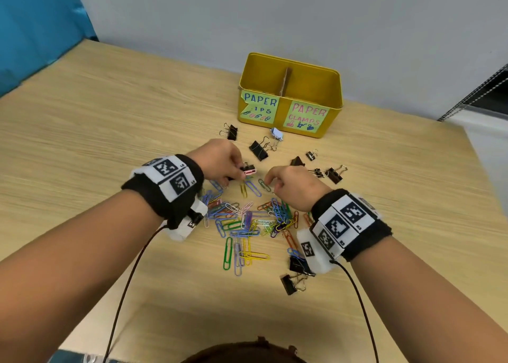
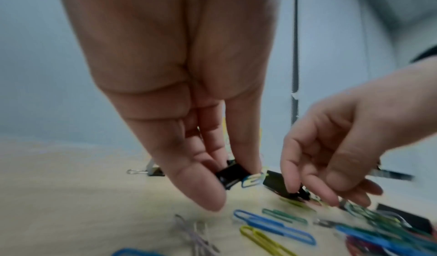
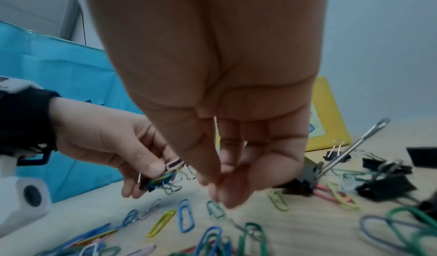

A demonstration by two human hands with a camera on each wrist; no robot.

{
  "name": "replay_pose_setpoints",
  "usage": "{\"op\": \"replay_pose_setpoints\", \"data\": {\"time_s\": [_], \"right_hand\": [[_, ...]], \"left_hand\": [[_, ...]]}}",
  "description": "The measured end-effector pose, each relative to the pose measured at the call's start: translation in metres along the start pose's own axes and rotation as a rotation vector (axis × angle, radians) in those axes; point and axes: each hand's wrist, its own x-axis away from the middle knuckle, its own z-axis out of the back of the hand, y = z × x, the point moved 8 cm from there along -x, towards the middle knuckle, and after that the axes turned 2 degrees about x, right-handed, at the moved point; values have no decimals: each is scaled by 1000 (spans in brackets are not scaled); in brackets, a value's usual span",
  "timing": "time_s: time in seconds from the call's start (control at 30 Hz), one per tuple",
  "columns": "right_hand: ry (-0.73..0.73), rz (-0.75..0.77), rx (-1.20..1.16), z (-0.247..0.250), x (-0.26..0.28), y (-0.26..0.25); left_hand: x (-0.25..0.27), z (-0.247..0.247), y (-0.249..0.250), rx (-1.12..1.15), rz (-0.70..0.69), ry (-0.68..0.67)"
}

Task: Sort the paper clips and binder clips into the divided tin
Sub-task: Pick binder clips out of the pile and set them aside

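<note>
The yellow divided tin stands at the back, labelled for paper clips on its left and clamps on its right; its corner shows behind my right hand. My left hand pinches a small black binder clip together with a pink one and a paper clip or two. My right hand hovers beside it with loosely curled fingers, tips close together, holding nothing. A green paper clip lies just under those fingertips.
A heap of coloured paper clips is spread between my wrists. Black binder clips lie loose near the tin, to the right and close to me. A small white binder clip sits before the tin.
</note>
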Motion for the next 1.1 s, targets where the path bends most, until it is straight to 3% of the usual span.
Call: {"op": "replay_pose_setpoints", "data": {"time_s": [0.1, 0.3, 0.43, 0.5, 0.63, 0.7, 0.83, 0.93, 1.03, 1.1], "right_hand": [[38, -9, -16, 2, -1, -6], [-99, 4, 39, -9, -3, -17], [99, -7, -50, 2, -6, -13], [130, 13, -62, 4, -5, -16], [-65, 79, 68, -17, 0, -28], [-91, 107, 60, -18, 3, -30], [31, 23, 49, -2, 2, -19], [-24, -3, 149, -10, 4, -16], [-156, 111, 157, -25, 12, -24], [-208, 140, 107, -25, 18, -23]], "left_hand": [[-4, 5, -11, 69, 45, 3], [-4, 7, -6, 24, -6, 58], [-3, 12, -4, -25, -24, 105], [-5, 13, -2, -66, -43, 131], [-8, 19, 0, -28, -71, 225], [-10, 26, 0, 19, -78, 293], [-9, 36, -5, -10, -65, 322], [-3, 20, -10, -184, -34, 172], [11, -10, -17, -354, -45, -92], [21, -16, -19, -388, -57, -175]]}}
